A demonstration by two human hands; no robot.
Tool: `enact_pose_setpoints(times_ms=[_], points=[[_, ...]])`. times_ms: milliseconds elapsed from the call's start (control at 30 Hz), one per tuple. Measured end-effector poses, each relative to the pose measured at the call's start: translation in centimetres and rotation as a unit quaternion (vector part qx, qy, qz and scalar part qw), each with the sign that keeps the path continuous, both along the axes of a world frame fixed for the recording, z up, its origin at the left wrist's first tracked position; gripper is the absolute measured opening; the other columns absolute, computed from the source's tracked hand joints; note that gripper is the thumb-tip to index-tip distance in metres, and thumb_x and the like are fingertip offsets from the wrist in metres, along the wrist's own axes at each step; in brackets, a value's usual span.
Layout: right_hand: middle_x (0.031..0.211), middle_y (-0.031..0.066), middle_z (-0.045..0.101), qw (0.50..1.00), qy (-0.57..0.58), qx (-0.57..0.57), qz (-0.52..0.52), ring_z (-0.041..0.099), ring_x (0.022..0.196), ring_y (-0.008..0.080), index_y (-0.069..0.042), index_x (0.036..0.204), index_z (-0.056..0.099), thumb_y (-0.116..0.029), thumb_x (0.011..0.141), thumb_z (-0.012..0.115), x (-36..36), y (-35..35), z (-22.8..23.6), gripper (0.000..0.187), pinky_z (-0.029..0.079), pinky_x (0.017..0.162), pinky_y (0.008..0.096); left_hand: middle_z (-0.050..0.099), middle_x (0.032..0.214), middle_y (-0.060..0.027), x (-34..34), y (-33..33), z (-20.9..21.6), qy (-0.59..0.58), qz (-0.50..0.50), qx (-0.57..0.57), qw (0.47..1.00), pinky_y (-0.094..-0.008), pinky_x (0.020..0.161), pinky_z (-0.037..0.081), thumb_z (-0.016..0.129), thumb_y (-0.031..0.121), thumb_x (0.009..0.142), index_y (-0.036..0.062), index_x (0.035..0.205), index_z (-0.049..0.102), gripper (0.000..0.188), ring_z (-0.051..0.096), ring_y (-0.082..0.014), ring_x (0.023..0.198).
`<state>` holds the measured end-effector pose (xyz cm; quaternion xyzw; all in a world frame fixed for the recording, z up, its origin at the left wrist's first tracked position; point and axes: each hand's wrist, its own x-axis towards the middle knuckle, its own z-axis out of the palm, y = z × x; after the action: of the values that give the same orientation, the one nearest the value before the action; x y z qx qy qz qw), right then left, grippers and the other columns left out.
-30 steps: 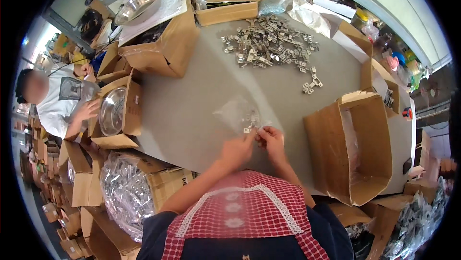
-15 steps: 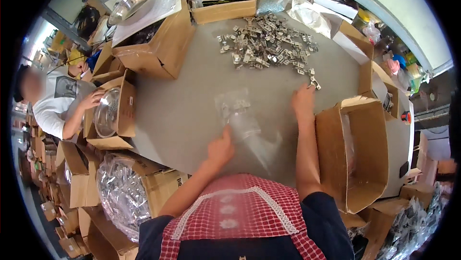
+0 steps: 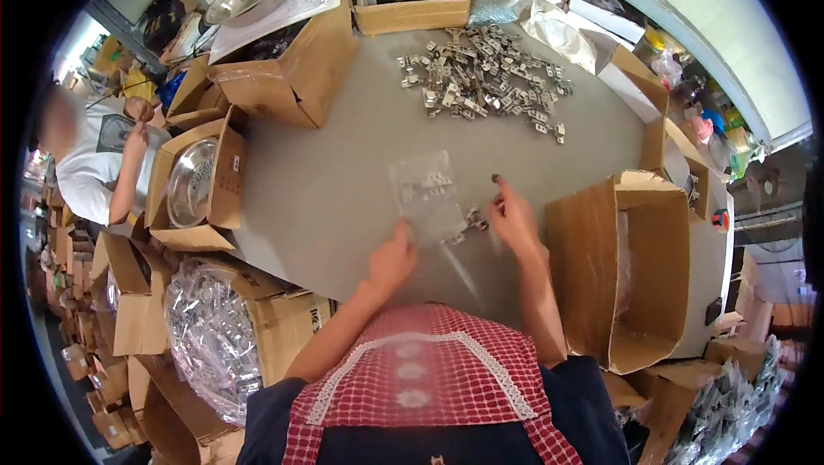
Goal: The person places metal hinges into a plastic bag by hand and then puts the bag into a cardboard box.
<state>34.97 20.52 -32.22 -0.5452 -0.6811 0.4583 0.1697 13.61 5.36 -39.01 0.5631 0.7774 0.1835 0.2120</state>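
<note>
A clear plastic bag (image 3: pixel 427 199) lies flat on the grey table in front of me, with metal cabinet hinge parts (image 3: pixel 438 179) in it. My left hand (image 3: pixel 393 261) is closed at the bag's near left edge, fingers and thumb pinching it. Beside the bag's lower right corner rests a loose metal hinge (image 3: pixel 469 223). Just right of that hinge is my right hand (image 3: pixel 516 220), its fingers apart and the index finger, dark at the tip, stretched forward; nothing shows in its grip. Farther off lies a heap of similar hinges (image 3: pixel 485 75).
An open cardboard box (image 3: pixel 579 272) stands right of my right arm. At the left, a box holds a steel bowl (image 3: pixel 190 182), with a co-worker (image 3: pixel 107 156) behind it. More boxes (image 3: pixel 421 15) line the far edge. A plastic bag of metal parts (image 3: pixel 210 336) sits lower left.
My right hand has come back from the heap's near edge toward the bag. A hinge now lies beside the bag. My left hand stays at the bag. The co-worker's hand has left the bowl.
</note>
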Motion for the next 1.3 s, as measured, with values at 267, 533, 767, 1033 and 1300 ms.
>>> enact_pose_setpoints(times_ms=[267, 533, 767, 1033, 1300], points=[[0.113, 0.0248, 0.052, 0.963, -0.037, 0.056, 0.262, 0.055, 0.098, 0.0406, -0.008, 0.131, 0.049, -0.02, 0.075, 0.07, 1.2, -1.6, -2.8, 0.061, 0.047, 0.084, 0.0432, 0.065, 0.071, -0.0202, -0.8, -0.5, 0.4, 0.027, 0.008, -0.002, 1.0, -0.0525, 0.061, 0.05, 0.056, 0.024, 0.089, 0.0092, 0.134, 0.041, 0.05, 0.064, -0.0424, 0.067], [0.094, 0.0212, 0.06, 0.98, -0.003, 0.055, 0.189, 0.06, 0.086, 0.0345, -0.002, 0.112, 0.053, -0.026, 0.076, 0.07, -1.8, -4.6, -3.9, 0.046, 0.047, 0.073, 0.0411, 0.066, 0.078, -0.0193, -1.2, -0.4, -0.5, -0.045, 0.031, 0.008, 0.998, -0.0489, 0.065, 0.05, 0.058, 0.021, 0.088, 0.01, 0.132, 0.044, 0.048, 0.065, -0.0395, 0.073], [0.067, 0.0087, 0.063, 0.957, 0.147, -0.217, 0.126, 0.061, 0.056, 0.0178, -0.001, 0.09, 0.064, -0.021, 0.084, 0.068, 0.1, -6.6, -3.7, 0.021, 0.049, 0.049, 0.0313, 0.065, 0.075, -0.0159, -1.7, -0.6, -1.0, -0.069, 0.048, 0.055, 0.995, -0.0472, 0.065, 0.05, 0.059, 0.017, 0.086, 0.0087, 0.124, 0.051, 0.039, 0.064, -0.0369, 0.07], [0.062, 0.0051, 0.06, 0.923, 0.291, -0.246, -0.046, 0.056, 0.05, 0.0135, -0.002, 0.082, 0.064, -0.013, 0.085, 0.063, 1.3, -8.5, -0.5, 0.012, 0.043, 0.043, 0.0258, 0.067, 0.08, -0.0205, -0.6, -0.2, 0.0, -0.11, 0.066, 0.065, 0.99, -0.0518, 0.066, 0.05, 0.058, 0.022, 0.088, 0.0069, 0.105, 0.05, 0.024, 0.065, -0.0418, 0.074], [0.068, 0.0088, 0.065, 0.907, 0.323, -0.218, -0.162, 0.059, 0.053, 0.0142, 0.001, 0.085, 0.063, -0.013, 0.088, 0.061, -0.4, -9.5, -0.7, 0.014, 0.049, 0.053, 0.0274, 0.068, 0.08, -0.0154, 1.3, 0.1, 2.0, -0.096, 0.015, 0.051, 0.994, -0.0461, 0.064, 0.051, 0.063, 0.02, 0.087, 0.0056, 0.097, 0.053, 0.02, 0.067, -0.0363, 0.073]])
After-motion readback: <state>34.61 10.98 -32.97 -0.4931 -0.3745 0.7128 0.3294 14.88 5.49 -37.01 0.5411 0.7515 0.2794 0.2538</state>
